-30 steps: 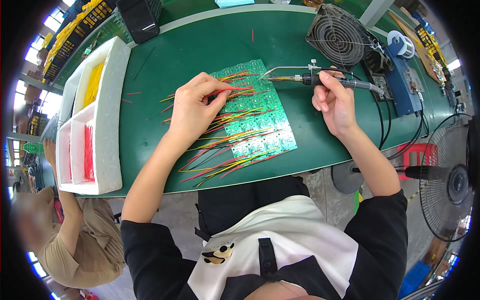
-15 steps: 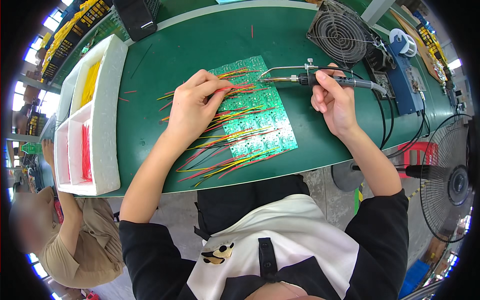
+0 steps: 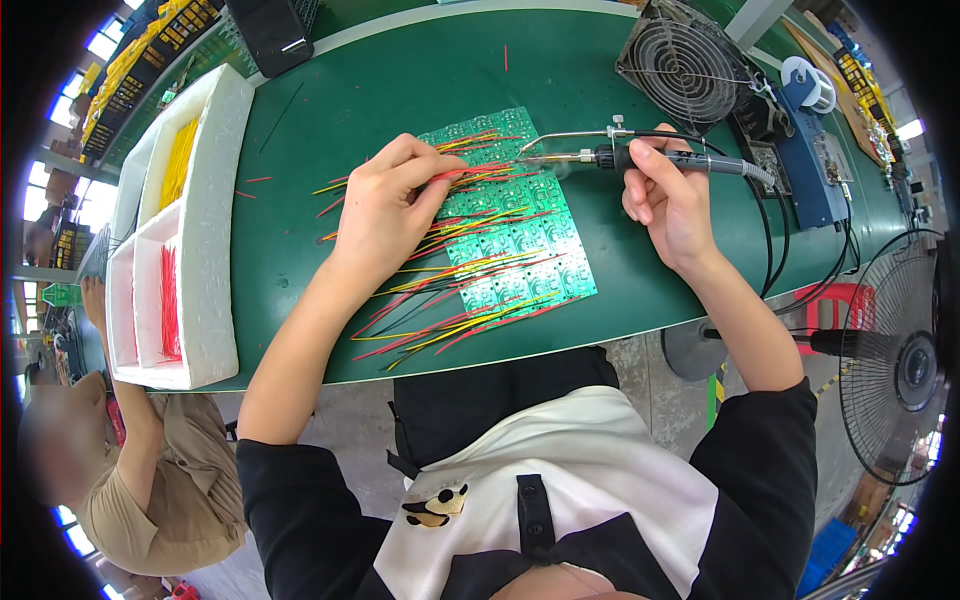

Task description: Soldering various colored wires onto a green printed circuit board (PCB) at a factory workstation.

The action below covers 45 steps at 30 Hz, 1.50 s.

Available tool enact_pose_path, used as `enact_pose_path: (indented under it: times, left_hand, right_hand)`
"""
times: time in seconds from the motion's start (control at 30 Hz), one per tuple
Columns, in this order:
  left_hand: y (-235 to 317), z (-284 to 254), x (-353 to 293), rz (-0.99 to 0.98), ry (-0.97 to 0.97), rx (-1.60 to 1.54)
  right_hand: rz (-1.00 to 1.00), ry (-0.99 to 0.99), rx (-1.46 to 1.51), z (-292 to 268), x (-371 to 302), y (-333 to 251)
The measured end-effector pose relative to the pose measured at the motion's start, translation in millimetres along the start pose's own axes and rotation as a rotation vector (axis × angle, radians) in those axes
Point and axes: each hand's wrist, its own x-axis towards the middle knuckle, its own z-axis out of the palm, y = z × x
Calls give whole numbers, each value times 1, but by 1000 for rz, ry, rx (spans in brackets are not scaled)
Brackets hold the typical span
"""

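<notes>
A green circuit board panel (image 3: 540,245) lies on the green bench, with rows of red, yellow and black wires (image 3: 470,320) sticking out to its left. My left hand (image 3: 388,205) is over the panel's left side, its thumb and fingers pinched on a red wire (image 3: 468,171) whose end reaches onto the board. From the right, my right hand (image 3: 668,195) grips a soldering iron (image 3: 640,158) by its black handle. A thin bent metal tube (image 3: 565,136) is clamped along the iron. Tip and tube end meet close to the board, near the wire ends; exact contact is too small to tell.
On the left stands a white foam box (image 3: 222,240) with yellow and red wires in its compartments. A metal-grille fan (image 3: 678,68), a blue unit (image 3: 805,150) and a solder spool (image 3: 808,85) occupy the back right. A seated person (image 3: 165,480) is at the left.
Both hands stay almost in place, the left still pinching the wire. A faint wisp of smoke now shows near the iron's tip.
</notes>
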Motion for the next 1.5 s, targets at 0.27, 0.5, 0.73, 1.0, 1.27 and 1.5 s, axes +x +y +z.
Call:
enact_pose_path:
  times: [0.27,0.5,0.73,1.0,1.27,1.5]
  left_hand:
    - [0,-1,0,13,6,2]
    - [-3,1,0,49,32,-2]
    - [1,-4,0,19,13,7]
    - [-8,-80,17,-98,-153,112]
    - [16,-75,7,-181,298,-178]
    - [29,-1,-15,44,18,-32]
  right_hand:
    - [-3,25,3,1,-1,-1]
    - [3,44,41,-2,0,-1]
    - [2,65,79,-4,1,-1]
    - [-30,92,114,-11,-4,-7]
    - [37,44,76,-13,-24,-6]
    - [24,61,108,-9,-29,-7]
